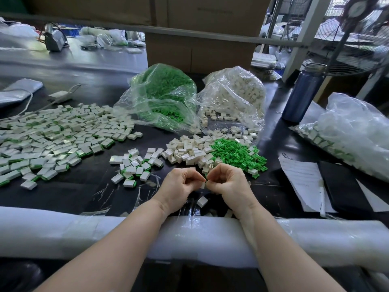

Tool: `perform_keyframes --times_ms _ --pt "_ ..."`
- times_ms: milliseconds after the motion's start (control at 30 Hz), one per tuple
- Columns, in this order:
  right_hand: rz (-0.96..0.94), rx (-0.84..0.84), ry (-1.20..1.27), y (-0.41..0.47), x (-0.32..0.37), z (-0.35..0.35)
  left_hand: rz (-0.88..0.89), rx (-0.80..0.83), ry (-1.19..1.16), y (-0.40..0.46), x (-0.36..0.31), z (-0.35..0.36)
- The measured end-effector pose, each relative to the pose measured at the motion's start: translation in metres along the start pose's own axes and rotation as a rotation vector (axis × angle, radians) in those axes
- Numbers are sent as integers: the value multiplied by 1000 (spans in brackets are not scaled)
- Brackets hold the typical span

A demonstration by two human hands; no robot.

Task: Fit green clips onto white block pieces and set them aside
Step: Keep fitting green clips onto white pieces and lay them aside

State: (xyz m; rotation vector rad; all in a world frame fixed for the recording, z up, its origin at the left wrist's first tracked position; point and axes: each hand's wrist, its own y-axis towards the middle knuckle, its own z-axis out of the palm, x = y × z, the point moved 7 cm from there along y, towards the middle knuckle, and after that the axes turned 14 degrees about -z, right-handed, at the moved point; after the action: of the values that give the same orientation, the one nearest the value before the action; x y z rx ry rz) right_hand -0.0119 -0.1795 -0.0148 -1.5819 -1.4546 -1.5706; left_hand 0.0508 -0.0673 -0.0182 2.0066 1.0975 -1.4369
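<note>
Dark and glossy, the tabletop [88,192] is crowded with small plastic parts, and both hands are working just above its near edge. Left hand [179,186] and right hand [227,184] sit knuckle to knuckle, fingers curled in tight, pinching a small piece [205,180] between their tips: a sliver of white with a hint of green shows there (too small to tell how the two parts sit together). Just behind the hands lies a loose heap of white blocks [189,150], touching a heap of green clips [235,152] on its right. To the left of the hands a small cluster of finished pieces [134,165], white with green edging, sits apart, and well to the left a much larger spread of finished pieces [52,140] covers the surface. Further back stand two clear bags, one full of green clips [164,95] and beside it one of white blocks [233,95], both spilling open towards the heaps. One stray white block [202,201] lies between the wrists. On the right a blue bottle [301,95] stands upright, with another clear bag [355,133] and some paper sheets [303,182] nearby. White foam padding [63,234] wraps the front edge under both forearms.
</note>
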Motion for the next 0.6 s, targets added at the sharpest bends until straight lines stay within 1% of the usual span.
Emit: perform_keyframes --times_ms 167,333,467,600 --pt "3 6 -8 0 -1 0 9 12 60 -1 -1 3" --pt "-4 -76 35 0 -1 -3 13 -44 -15 -1 -2 0" --pt "12 -119 78 1 -3 -5 21 -44 57 1 -1 1" --pt "16 -146 131 1 -3 -5 15 -70 24 2 2 0"
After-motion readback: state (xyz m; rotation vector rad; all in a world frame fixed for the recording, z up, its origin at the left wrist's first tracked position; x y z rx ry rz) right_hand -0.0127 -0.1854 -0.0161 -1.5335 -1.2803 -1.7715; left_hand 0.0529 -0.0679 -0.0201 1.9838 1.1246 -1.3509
